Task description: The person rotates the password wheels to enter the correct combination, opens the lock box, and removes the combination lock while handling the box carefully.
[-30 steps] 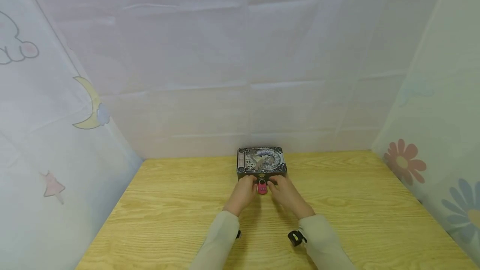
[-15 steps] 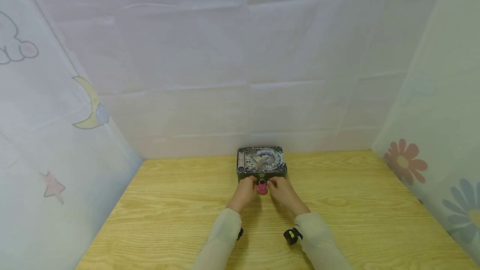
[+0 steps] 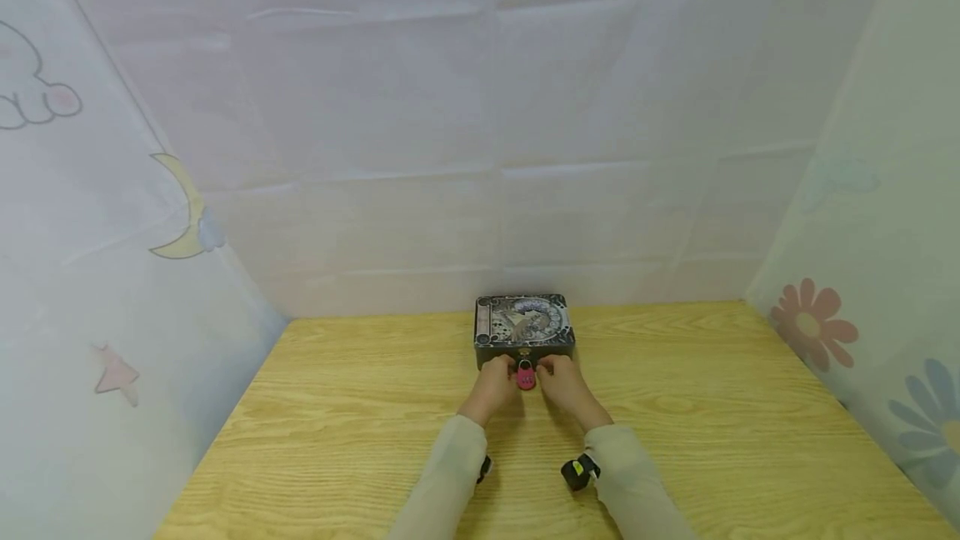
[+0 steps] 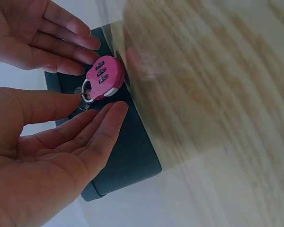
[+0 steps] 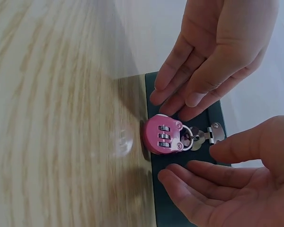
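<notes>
Left grip (image 4: pixel 57 170) and right grip (image 5: pixel 241 194), both loosely open, flank the pink padlock (image 5: pixel 158 135); any contact is unclear.

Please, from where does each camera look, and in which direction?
Head: on head, facing forward, down at the box; left hand, right hand, sleeves show.
Left wrist: on that wrist, facing the pink padlock; both hands show.
Right wrist: on that wrist, facing the padlock; both hands show.
Both wrist views share padlock and box.
</notes>
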`<state>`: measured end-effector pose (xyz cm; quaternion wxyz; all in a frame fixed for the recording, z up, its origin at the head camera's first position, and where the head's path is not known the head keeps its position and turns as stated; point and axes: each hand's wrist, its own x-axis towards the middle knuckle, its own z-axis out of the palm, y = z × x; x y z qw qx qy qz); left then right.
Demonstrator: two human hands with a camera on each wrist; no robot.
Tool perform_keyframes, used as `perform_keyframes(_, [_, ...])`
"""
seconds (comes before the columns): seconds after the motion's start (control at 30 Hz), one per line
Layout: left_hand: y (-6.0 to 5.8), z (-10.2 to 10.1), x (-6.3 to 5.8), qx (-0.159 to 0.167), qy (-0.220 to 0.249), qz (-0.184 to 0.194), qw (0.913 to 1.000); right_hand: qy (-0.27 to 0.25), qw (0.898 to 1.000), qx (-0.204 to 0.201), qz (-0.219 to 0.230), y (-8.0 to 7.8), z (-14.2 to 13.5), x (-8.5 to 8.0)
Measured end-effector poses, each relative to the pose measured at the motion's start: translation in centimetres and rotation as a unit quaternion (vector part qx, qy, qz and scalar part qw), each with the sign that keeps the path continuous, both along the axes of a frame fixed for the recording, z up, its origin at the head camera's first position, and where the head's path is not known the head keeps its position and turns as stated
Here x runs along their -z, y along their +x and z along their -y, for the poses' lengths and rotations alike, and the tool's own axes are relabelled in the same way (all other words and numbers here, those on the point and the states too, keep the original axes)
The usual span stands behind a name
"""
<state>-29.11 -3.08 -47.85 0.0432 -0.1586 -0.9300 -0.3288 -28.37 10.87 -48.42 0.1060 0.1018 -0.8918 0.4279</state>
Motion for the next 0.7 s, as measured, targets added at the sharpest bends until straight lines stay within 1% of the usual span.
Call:
perform_keyframes(0.1, [-0.1,0.0,0.2,-0.003,0.005,0.004,1.0000,-0.006,1.000,0.004,0.006,-0.2,0.1,0.3])
perform_keyframes(0.3, [-0.1,-0.1,0.5,-0.003,0.018,-0.010,0.9998,-0.030,0.999,0.008,0.020,-0.5,0.2,0.7])
perform_keyframes(0.57, [-0.1,0.0,0.8,0.006,0.056,0.001,0.9984,-0.045,0.999,0.007,0.026,-0.6,0.3,1.1])
perform_keyframes(0.7, [-0.2,0.0,0.8,0.006,0.066,0.008,0.9978,-0.049,0.998,0.009,0.038,-0.6,0.5,1.1])
